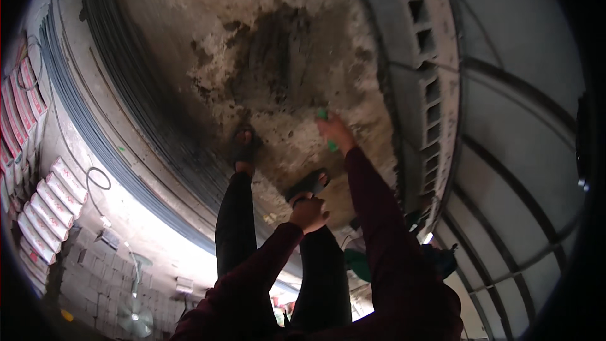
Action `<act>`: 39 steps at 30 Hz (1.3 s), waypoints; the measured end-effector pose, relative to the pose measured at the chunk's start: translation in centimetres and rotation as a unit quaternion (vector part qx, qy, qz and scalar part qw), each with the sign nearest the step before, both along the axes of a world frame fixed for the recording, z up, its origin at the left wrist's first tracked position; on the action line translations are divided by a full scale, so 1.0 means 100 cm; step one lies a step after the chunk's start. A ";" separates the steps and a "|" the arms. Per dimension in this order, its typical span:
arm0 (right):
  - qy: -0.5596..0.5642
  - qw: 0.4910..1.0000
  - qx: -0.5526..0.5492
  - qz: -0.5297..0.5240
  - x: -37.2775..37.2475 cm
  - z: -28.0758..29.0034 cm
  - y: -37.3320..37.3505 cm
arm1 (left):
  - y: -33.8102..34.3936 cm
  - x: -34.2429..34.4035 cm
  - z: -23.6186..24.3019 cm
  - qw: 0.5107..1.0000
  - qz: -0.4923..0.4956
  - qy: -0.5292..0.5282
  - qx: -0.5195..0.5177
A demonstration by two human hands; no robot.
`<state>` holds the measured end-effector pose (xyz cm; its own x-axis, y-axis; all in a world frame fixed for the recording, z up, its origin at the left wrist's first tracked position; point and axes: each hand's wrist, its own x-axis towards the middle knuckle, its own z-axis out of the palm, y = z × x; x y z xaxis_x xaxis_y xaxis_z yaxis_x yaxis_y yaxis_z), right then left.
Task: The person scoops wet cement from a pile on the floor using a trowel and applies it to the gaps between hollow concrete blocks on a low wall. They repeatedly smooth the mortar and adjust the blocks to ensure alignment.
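Note:
My right hand (338, 132) reaches out over the stained concrete floor (284, 145), its fingers closed round a slim green object (332, 144). One end of that object shows above my fingers and another part below; its kind is not clear. My left hand (308, 215) rests over my right leg, close above the sandalled foot (309, 183), with its fingers curled in and nothing showing in them. A dark wet-looking patch (274, 57) spreads on the floor beyond my hands.
Long dark rods (139, 82) lie in bundles along the left. Stacked white and red sacks (53, 205) and a fan (134, 316) stand farther left. To the right runs a row of hollow blocks (424, 38) beside a metal-framed panel wall (517, 113).

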<state>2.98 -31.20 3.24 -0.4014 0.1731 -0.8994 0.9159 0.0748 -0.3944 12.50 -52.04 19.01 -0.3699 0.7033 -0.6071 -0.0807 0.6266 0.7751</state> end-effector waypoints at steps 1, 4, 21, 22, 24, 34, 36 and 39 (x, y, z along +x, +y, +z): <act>-0.016 1.000 -0.024 0.002 -0.005 0.029 -0.004 | -0.004 -0.006 0.003 1.000 -0.009 -0.019 -0.020; -0.085 0.995 -0.053 -0.002 -0.048 0.141 -0.018 | -0.023 -0.031 0.023 0.990 0.002 -0.130 -0.049; 0.036 0.996 -0.070 0.050 -0.328 0.204 0.244 | -0.031 -0.173 0.106 0.974 0.075 -0.011 -0.213; 0.055 0.994 -0.068 0.071 -0.363 0.205 0.248 | -0.025 -0.165 0.109 0.967 0.100 -0.029 -0.232; 0.001 0.994 -0.001 0.109 -0.433 0.210 0.262 | 0.000 -0.147 0.105 0.955 0.102 -0.091 -0.263; 0.057 0.891 0.288 0.346 -0.596 0.159 0.351 | 0.098 -0.129 0.100 0.946 0.155 -0.176 -0.226; 0.073 0.855 0.344 0.382 -0.565 0.157 0.357 | 0.106 -0.138 0.096 0.943 0.169 -0.179 -0.225; 0.027 0.859 0.344 0.378 -0.510 0.182 0.343 | 0.112 -0.141 0.097 0.946 0.199 -0.149 -0.208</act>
